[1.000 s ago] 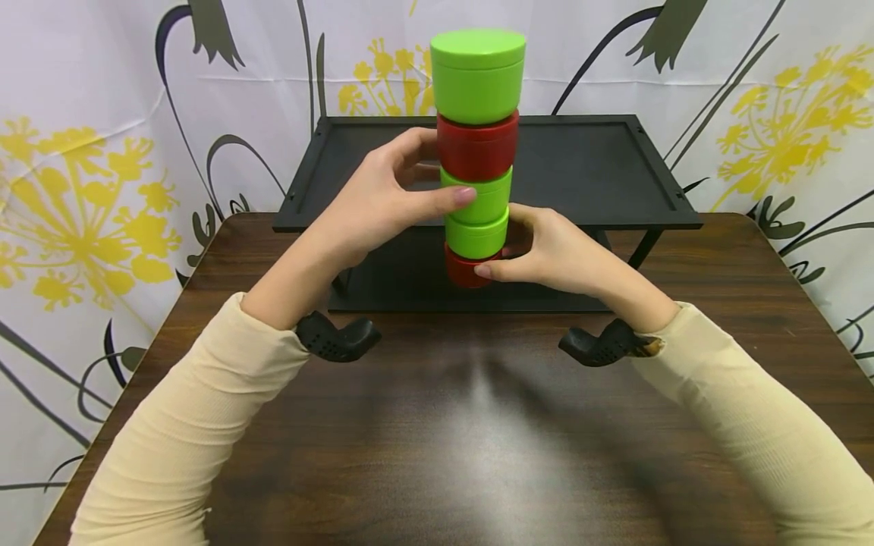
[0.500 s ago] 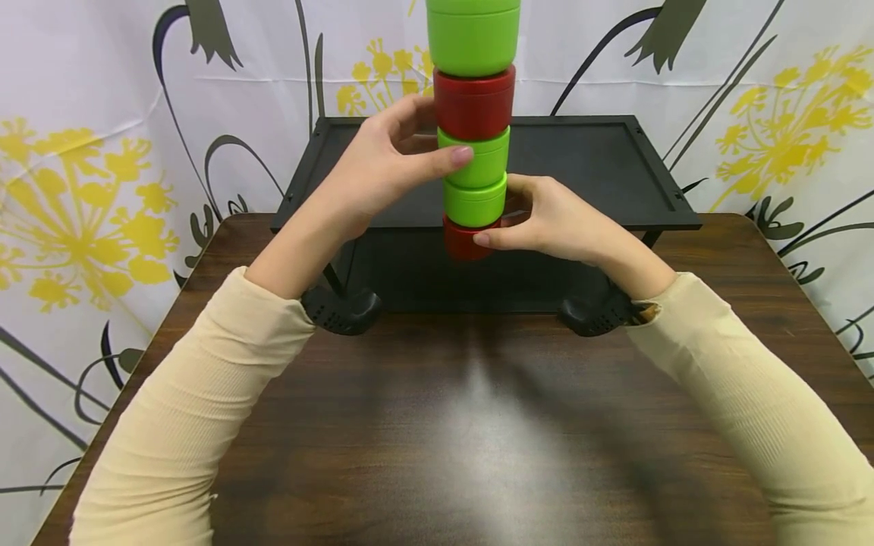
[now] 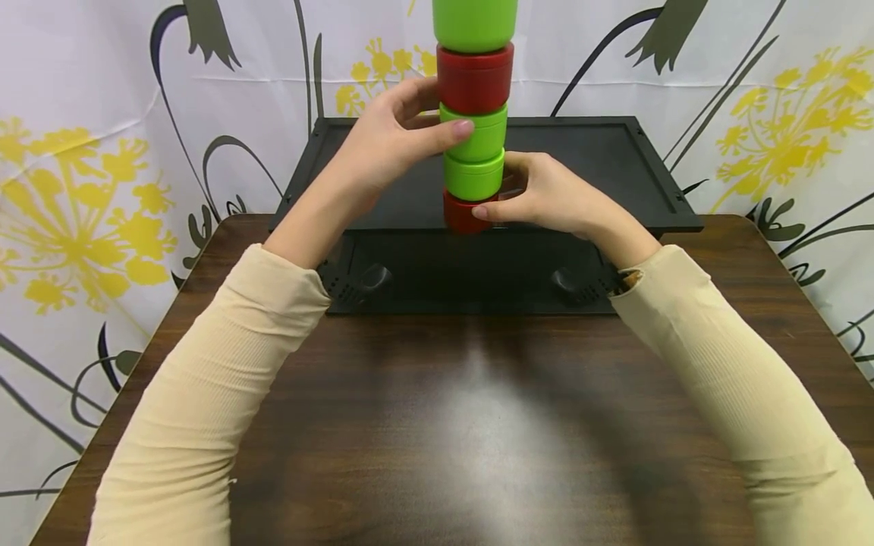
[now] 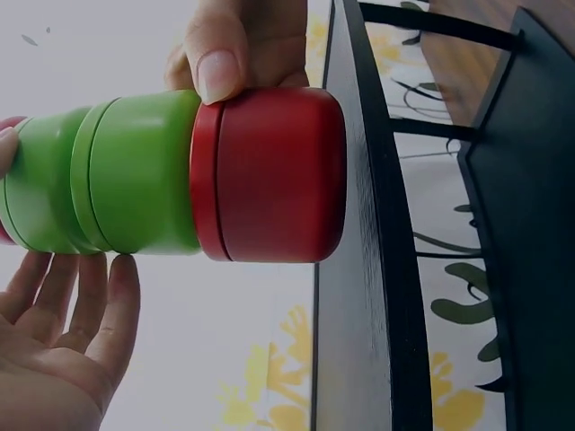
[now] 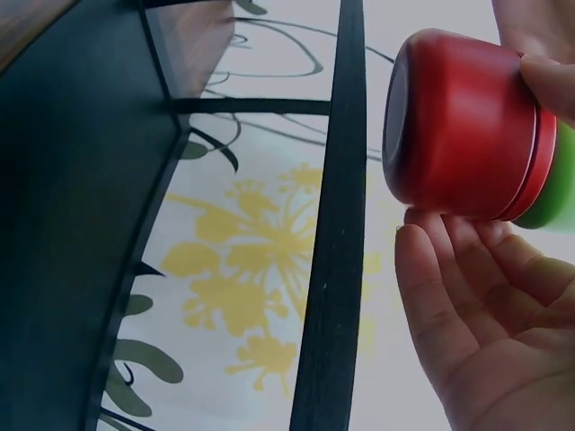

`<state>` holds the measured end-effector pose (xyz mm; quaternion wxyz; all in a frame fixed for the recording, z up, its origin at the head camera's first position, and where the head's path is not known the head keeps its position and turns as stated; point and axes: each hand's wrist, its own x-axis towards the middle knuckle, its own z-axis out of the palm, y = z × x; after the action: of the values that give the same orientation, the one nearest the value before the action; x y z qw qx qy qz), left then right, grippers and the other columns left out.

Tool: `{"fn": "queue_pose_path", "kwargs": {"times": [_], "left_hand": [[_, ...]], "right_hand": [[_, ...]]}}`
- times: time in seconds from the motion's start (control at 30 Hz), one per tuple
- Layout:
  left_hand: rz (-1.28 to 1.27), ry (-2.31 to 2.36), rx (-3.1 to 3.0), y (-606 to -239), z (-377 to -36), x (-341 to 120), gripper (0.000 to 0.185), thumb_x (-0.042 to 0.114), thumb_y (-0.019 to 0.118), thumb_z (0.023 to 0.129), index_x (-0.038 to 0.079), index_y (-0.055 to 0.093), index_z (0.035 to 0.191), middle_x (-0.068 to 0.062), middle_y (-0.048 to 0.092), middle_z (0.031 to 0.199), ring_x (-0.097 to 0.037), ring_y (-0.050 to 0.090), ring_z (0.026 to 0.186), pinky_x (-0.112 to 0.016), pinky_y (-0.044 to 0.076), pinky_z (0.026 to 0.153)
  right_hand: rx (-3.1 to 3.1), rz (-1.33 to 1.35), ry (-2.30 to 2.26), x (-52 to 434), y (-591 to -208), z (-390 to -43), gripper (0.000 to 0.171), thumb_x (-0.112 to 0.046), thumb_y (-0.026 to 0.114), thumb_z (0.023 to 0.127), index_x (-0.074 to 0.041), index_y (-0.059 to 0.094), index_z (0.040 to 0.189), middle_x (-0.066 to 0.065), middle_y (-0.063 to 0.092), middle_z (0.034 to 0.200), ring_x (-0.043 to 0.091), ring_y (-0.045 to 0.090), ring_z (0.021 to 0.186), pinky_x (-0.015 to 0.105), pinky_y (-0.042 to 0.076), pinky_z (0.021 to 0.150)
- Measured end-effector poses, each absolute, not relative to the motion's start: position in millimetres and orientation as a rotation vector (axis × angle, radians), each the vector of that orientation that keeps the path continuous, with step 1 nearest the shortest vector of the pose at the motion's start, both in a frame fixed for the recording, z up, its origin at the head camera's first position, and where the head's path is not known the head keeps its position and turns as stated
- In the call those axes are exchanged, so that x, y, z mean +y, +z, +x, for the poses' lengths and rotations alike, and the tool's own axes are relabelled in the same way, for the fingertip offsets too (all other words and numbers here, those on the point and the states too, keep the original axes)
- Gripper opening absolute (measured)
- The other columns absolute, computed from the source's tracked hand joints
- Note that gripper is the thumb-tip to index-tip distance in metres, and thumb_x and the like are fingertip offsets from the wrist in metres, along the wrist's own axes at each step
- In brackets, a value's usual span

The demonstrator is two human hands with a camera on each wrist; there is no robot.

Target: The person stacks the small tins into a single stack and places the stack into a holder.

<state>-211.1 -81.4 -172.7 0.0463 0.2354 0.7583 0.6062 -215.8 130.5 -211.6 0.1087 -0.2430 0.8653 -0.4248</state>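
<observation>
Both hands hold up an upright stack of several round lidded containers in front of the black rack's upper shelf (image 3: 580,167). From the bottom they run red (image 3: 459,216), green (image 3: 471,180), green (image 3: 488,140), red (image 3: 475,80) and green (image 3: 474,23), the topmost cut off by the frame edge. My left hand (image 3: 392,136) grips around the middle, thumb across the upper of the two adjoining green ones. Lower down, my right hand (image 3: 556,193) grips the bottom red container, its thumb on the front. In the right wrist view the red base (image 5: 467,126) hangs apart from the shelf edge (image 5: 332,224).
The black rack has a lower tier (image 3: 437,284) under the upper shelf, joined by thin legs (image 4: 440,126). It stands at the back of the dark wooden table (image 3: 437,425). A flower-print curtain (image 3: 89,189) hangs behind. Black cameras (image 3: 358,284) sit at the wrists.
The stack has risen with both hands, its bottom going from in front of the lower tier to level with the upper shelf's front edge. The grips look the same.
</observation>
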Motion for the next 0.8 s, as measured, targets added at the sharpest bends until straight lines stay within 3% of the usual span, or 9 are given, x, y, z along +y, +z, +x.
{"fn": "queue_pose_path", "kwargs": {"times": [0.8], "left_hand": [[0.712,1.890,2.332,-181,-241,-76,0.056,0.017,0.066,0.087,0.014,0.046,0.139,-0.003,0.050,0.142,-0.017,0.049,0.130,-0.033,0.041,0.109]], "right_hand": [[2.594,-0.595,-1.248,132,-217,-244,0.055,-0.027,0.069,0.085,-0.005,0.050,0.132,0.011,0.056,0.129,0.023,0.054,0.117,0.040,0.041,0.105]]}}
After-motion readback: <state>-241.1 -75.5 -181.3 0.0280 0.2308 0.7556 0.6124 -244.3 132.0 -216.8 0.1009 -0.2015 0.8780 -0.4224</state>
